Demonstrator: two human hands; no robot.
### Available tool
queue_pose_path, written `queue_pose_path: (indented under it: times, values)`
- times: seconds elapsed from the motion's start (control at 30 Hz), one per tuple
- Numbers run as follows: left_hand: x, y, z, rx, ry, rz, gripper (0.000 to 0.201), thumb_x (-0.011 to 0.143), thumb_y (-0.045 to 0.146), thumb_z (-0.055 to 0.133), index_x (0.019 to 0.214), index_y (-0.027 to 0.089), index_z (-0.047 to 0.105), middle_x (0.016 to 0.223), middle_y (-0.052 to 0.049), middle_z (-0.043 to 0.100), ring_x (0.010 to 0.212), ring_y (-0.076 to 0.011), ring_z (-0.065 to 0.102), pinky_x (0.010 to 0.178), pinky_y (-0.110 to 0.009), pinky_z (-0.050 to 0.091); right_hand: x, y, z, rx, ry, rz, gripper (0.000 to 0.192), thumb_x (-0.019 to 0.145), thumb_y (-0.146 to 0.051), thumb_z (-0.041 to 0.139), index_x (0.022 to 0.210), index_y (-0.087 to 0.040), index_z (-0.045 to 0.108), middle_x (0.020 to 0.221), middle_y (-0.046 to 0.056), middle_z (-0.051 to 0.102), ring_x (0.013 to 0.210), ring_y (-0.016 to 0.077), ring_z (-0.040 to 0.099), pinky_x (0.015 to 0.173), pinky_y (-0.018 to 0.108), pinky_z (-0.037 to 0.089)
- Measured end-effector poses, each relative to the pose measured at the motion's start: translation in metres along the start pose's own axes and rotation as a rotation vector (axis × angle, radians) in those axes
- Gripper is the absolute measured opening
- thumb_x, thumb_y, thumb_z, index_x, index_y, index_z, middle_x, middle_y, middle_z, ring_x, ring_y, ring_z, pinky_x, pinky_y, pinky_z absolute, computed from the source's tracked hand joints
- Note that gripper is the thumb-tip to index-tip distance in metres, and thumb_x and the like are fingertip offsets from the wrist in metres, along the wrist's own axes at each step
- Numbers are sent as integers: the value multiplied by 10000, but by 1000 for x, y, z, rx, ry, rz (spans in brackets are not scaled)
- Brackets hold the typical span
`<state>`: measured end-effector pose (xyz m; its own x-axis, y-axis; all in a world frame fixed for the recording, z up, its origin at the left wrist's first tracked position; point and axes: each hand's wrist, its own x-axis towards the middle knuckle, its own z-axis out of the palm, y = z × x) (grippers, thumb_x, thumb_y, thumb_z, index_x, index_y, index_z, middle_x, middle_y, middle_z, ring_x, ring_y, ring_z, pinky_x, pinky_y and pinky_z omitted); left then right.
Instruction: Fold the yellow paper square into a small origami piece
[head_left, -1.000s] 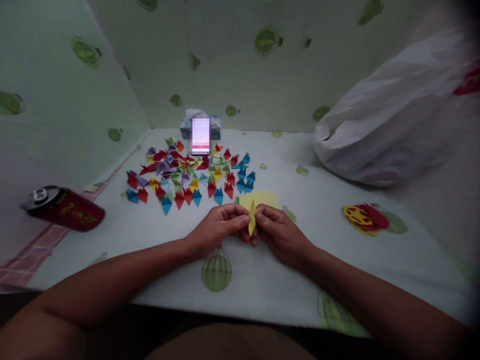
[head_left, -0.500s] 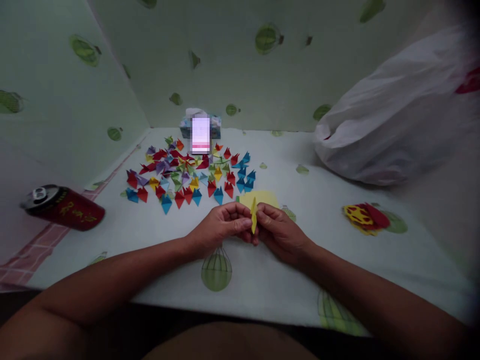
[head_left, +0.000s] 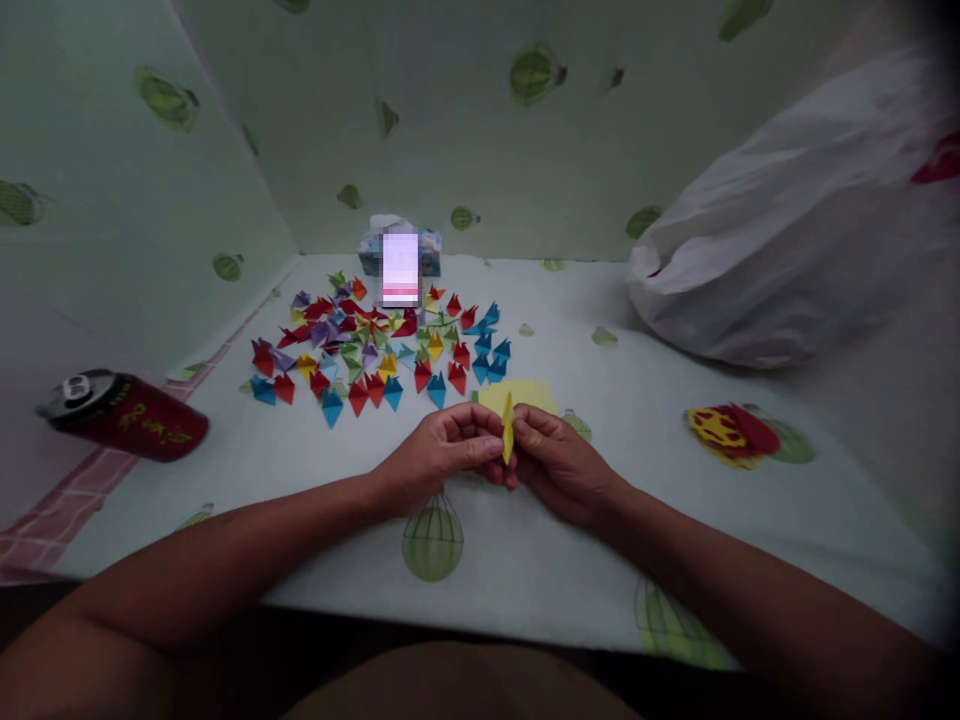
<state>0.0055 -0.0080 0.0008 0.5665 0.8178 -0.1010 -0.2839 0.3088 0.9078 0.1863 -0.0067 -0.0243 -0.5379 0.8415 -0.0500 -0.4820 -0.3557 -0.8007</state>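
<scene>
A folded piece of yellow paper (head_left: 508, 425) stands nearly edge-on between my hands, above the front middle of the table. My left hand (head_left: 459, 446) pinches its left side between thumb and fingers. From the right, my right hand (head_left: 559, 455) grips the same paper, its fingertips partly hidden behind it. Just beyond my hands lie flat yellow paper sheets (head_left: 536, 396), partly covered by my fingers. Farther back and to the left, many small folded paper figures (head_left: 375, 388) in red, blue, yellow, green and purple spread over the table.
A red drink can (head_left: 127, 415) is at the left edge. Behind the paper figures, a lit phone (head_left: 400, 268) leans by a tissue box (head_left: 430, 250). A white plastic bag (head_left: 765, 240) bulges at the right, with red and yellow cut-outs (head_left: 727, 432) in front of it.
Both hands keep hold of the yellow folded paper in nearly the same place. The paper's angle shifts very slightly; everything else stays put.
</scene>
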Motion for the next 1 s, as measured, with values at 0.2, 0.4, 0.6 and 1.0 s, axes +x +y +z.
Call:
queue_pose_path:
  times: [0.2, 0.4, 0.6, 1.0]
  values:
    - [0, 3, 0, 43, 4, 0, 236, 818, 270, 716, 960, 136, 583, 795, -40, 693, 688, -137, 687, 687, -267, 521, 0, -1, 1, -15, 18, 28, 281, 892, -397, 697, 762, -191, 556, 641, -14, 635, 583, 130, 620, 538, 240, 466]
    - [-2, 9, 3, 221, 79, 8, 213, 786, 225, 694, 923, 137, 556, 766, -34, 675, 703, -143, 662, 689, -277, 513, -1, -1, 2, -241, 92, -74, 289, 918, -408, 655, 743, -190, 582, 641, -13, 650, 582, 124, 611, 599, 258, 476]
    - [-1, 5, 4, 312, 183, 20, 218, 780, 240, 683, 930, 146, 556, 752, -2, 634, 660, -122, 628, 657, -270, 521, -4, -2, 1, -554, 172, -167, 286, 953, -391, 600, 746, -193, 601, 629, -20, 636, 579, 121, 585, 639, 271, 460]
    - [-2, 6, 2, 365, 172, 74, 195, 840, 315, 670, 795, 137, 605, 676, 6, 610, 617, -102, 582, 622, -240, 481, -6, -4, 7, -482, 114, -112, 282, 949, -395, 599, 751, -195, 603, 667, -1, 680, 584, 125, 606, 633, 271, 471]
